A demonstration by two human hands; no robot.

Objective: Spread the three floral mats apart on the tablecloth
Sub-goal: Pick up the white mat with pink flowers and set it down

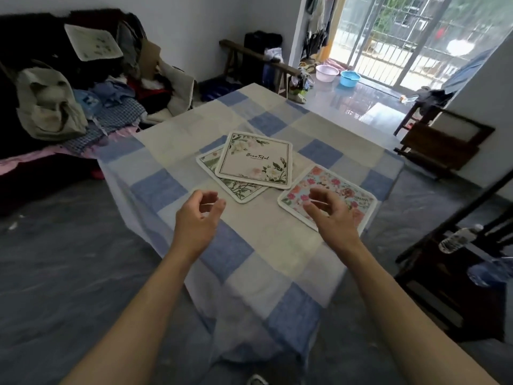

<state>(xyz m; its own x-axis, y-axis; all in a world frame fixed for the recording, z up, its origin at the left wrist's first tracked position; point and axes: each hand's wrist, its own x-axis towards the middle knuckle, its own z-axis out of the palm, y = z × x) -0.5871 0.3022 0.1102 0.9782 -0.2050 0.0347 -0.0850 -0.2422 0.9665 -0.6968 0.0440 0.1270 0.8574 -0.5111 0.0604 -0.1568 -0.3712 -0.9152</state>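
Three floral mats lie on the blue-and-cream checked tablecloth (249, 245). A cream mat with white flowers and script lettering (255, 161) rests on top of a green-leaf mat (238, 187), covering most of it. A pink-flowered mat (330, 187) lies apart to the right, by the table's right edge. My left hand (198, 215) hovers just in front of the green-leaf mat, fingers curled apart, holding nothing. My right hand (333, 215) is over the near part of the pink-flowered mat, fingers loosely spread, and hides that part.
A sofa piled with clothes (69, 93) stands to the left. A dark wooden chair with a plastic bottle (458, 237) is close on the right. A folded wooden table (444, 140) leans at the far right. Two basins (338, 75) sit on the floor by the balcony door.
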